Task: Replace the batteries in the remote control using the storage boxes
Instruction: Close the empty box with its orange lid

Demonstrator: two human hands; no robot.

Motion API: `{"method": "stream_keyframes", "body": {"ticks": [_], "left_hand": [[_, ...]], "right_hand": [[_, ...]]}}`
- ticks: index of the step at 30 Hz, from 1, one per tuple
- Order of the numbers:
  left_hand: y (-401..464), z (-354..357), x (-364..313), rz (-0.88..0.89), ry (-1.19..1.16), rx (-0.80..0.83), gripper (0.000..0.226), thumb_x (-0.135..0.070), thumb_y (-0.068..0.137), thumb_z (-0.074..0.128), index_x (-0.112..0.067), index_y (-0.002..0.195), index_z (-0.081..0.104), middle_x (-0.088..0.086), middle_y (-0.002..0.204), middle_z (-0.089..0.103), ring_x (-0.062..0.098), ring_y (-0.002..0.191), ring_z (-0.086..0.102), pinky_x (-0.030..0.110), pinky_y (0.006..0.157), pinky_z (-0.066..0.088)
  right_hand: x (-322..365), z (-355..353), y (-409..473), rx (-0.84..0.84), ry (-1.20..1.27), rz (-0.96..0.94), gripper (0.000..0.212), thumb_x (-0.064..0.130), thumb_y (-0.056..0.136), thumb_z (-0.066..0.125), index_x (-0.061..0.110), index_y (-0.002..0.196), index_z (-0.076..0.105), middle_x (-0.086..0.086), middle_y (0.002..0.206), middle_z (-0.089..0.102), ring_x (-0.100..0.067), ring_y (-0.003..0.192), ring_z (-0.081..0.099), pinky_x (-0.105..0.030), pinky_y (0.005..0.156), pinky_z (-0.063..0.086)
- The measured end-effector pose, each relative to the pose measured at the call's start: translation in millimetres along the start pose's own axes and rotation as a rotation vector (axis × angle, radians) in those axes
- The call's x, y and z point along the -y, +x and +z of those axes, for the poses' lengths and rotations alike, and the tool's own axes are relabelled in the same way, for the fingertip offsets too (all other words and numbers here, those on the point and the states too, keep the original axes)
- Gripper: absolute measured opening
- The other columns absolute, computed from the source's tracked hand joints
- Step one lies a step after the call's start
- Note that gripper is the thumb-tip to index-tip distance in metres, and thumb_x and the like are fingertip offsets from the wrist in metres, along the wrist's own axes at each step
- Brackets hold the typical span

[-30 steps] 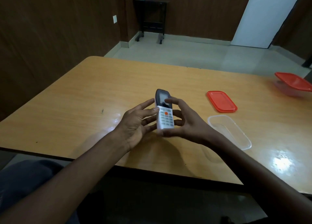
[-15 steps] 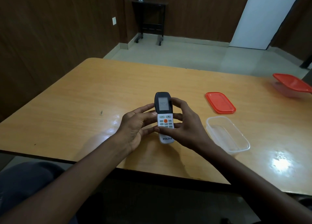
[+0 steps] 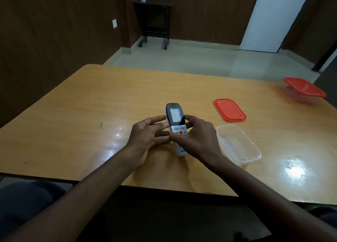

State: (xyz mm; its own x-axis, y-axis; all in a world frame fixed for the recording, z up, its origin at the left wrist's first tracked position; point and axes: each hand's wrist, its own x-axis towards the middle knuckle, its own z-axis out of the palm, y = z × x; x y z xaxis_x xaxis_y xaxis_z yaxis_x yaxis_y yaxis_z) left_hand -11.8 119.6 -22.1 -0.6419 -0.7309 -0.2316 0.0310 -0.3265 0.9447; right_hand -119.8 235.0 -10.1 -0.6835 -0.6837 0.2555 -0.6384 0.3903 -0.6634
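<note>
1. My left hand (image 3: pixel 145 134) sits just left of the remote (image 3: pixel 176 125), fingers nearly straight, tips touching its left side. It steadies the remote but is not clamped on it.
2. The remote is in the middle of the table (image 3: pixel 76 114), closer to the near edge. It is face up, screen end tilted away from me, bottom end low by the tabletop.
3. My right hand (image 3: pixel 197 138) is curled round the remote's right side, thumb across the buttons and fingers behind it. This is the hand that grips.
4. I judge I am handling the remote between the two hands. Its button face is towards me, so the battery cover is presumably on the hidden back. I cannot tell whether the batteries are in.
5. If the cells are not yet swapped, the next move calls for turning the remote over and sliding the cover off with a thumb.
6. Right of my hands, near the near edge, one open clear box (image 3: pixel 238 147) looks empty.
7. Beyond it lies one loose red lid (image 3: pixel 230 110).
8. Towards the far right corner one lidded box (image 3: pixel 303 89) sits tilted.
9. Count: one remote, two boxes, two red lids, no batteries visible.
</note>
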Motion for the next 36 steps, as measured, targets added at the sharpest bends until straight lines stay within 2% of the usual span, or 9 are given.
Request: {"method": "stream_keyframes", "body": {"ticks": [2, 5, 7, 10, 17, 22, 29, 34, 36], "left_hand": [[7, -3, 6, 0.172, 0.365, -0.036, 0.025, -0.014, 0.092, 0.069, -0.021, 0.115, 0.074, 0.007, 0.107, 0.074, 0.024, 0.097, 0.072, 0.035, 0.078, 0.063], [11, -4, 12, 0.445, 0.897, -0.037, 0.027, -0.022, 0.093, 0.068, -0.026, 0.119, 0.071, -0.006, 0.113, 0.069, 0.012, 0.102, 0.063, 0.022, 0.083, 0.053], [14, -2, 15, 0.475, 1.063, -0.013, 0.029, -0.027, 0.092, 0.067, -0.028, 0.121, 0.069, -0.004, 0.12, 0.065, 0.017, 0.112, 0.058, 0.033, 0.092, 0.051], [17, 2, 19, 0.477, 1.231, 0.003, 0.031, -0.032, 0.092, 0.063, -0.027, 0.122, 0.068, -0.002, 0.122, 0.063, 0.021, 0.12, 0.053, 0.036, 0.1, 0.045], [22, 9, 24, 0.529, 1.347, -0.008, 0.034, -0.039, 0.095, 0.057, -0.025, 0.125, 0.066, -0.003, 0.122, 0.06, 0.018, 0.118, 0.055, 0.038, 0.102, 0.041], [25, 8, 27, 0.56, 1.378, -0.009, 0.034, -0.04, 0.096, 0.055, -0.026, 0.125, 0.065, -0.005, 0.123, 0.059, 0.016, 0.117, 0.054, 0.036, 0.101, 0.039], [28, 8, 32, 0.596, 1.419, -0.025, 0.035, -0.042, 0.097, 0.051, -0.027, 0.125, 0.064, -0.006, 0.12, 0.057, 0.016, 0.116, 0.053, 0.036, 0.101, 0.039], [28, 9, 33, 0.618, 1.433, -0.035, 0.035, -0.042, 0.097, 0.051, -0.026, 0.123, 0.065, -0.006, 0.119, 0.058, 0.016, 0.115, 0.054, 0.036, 0.099, 0.04], [28, 9, 34, 0.62, 1.439, -0.035, 0.035, -0.042, 0.096, 0.05, -0.026, 0.123, 0.065, -0.005, 0.119, 0.058, 0.017, 0.115, 0.054, 0.036, 0.099, 0.04]], "right_hand": [[-7, -5, 9, -0.031, -0.033, 0.033, 0.049, 0.041, 0.068, 0.081, 0.017, 0.11, 0.074, 0.0, 0.089, 0.076, -0.015, 0.077, 0.069, -0.036, 0.067, 0.057], [-24, -16, 35, -0.101, -0.096, 0.072, 0.045, 0.05, 0.062, 0.078, 0.017, 0.092, 0.079, -0.002, 0.075, 0.075, -0.017, 0.067, 0.069, -0.036, 0.055, 0.055], [-35, -27, 57, -0.135, -0.162, 0.108, 0.042, 0.05, 0.062, 0.08, 0.015, 0.087, 0.079, -0.002, 0.07, 0.072, -0.016, 0.063, 0.066, -0.029, 0.047, 0.044], [-50, -38, 91, -0.141, -0.247, 0.206, 0.047, 0.05, 0.065, 0.082, 0.01, 0.088, 0.075, -0.005, 0.076, 0.068, -0.02, 0.067, 0.061, -0.023, 0.045, 0.027], [-73, -30, 141, -0.01, -0.298, 0.326, 0.053, 0.051, 0.067, 0.087, 0.01, 0.087, 0.058, -0.008, 0.091, 0.066, -0.023, 0.078, 0.061, -0.027, 0.051, 0.038], [-83, -22, 155, -0.015, -0.283, 0.35, 0.05, 0.048, 0.069, 0.085, 0.011, 0.088, 0.058, -0.009, 0.093, 0.065, -0.026, 0.082, 0.064, -0.03, 0.056, 0.043], [-93, -18, 162, -0.057, -0.236, 0.356, 0.051, 0.043, 0.073, 0.083, 0.005, 0.104, 0.067, -0.011, 0.1, 0.067, -0.025, 0.083, 0.06, -0.032, 0.059, 0.04], [-100, -25, 157, -0.093, -0.238, 0.323, 0.05, 0.056, 0.075, 0.077, 0.008, 0.085, 0.069, -0.009, 0.08, 0.067, -0.026, 0.071, 0.06, -0.03, 0.049, 0.036], [-105, -35, 151, -0.154, -0.225, 0.276, 0.046, 0.05, 0.079, 0.07, 0.004, 0.076, 0.07, -0.013, 0.071, 0.066, -0.032, 0.068, 0.061, -0.036, 0.051, 0.044]]}}
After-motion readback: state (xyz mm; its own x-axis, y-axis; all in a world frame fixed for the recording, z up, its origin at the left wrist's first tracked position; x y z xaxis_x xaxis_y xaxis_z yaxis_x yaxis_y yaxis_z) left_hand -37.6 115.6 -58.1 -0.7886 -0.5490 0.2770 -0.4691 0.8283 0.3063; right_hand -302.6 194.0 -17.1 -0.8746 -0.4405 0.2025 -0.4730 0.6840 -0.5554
